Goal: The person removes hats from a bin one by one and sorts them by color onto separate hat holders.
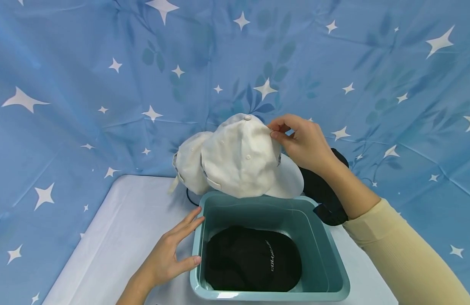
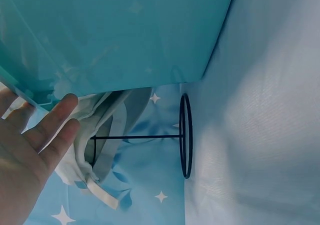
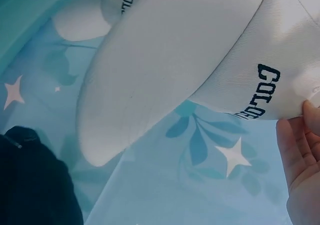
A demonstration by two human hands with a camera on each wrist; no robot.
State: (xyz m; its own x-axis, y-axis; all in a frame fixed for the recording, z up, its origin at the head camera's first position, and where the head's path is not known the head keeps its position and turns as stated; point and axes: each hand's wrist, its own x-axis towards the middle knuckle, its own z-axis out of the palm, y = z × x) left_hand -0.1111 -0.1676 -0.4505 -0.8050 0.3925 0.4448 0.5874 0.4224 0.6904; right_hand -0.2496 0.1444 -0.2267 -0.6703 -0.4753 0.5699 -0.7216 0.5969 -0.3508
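Right wrist: right hand pinches a white cap (lettering starts "COLO").

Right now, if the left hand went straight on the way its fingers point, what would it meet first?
The left hand would likely meet the bin first, at its left rim; whether they touch is unclear.

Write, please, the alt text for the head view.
A person's right-hand grip pinches a white cap at the far side of a teal bin with a black cap inside. The left-hand grip is at the left rim; a second white cap shows behind.
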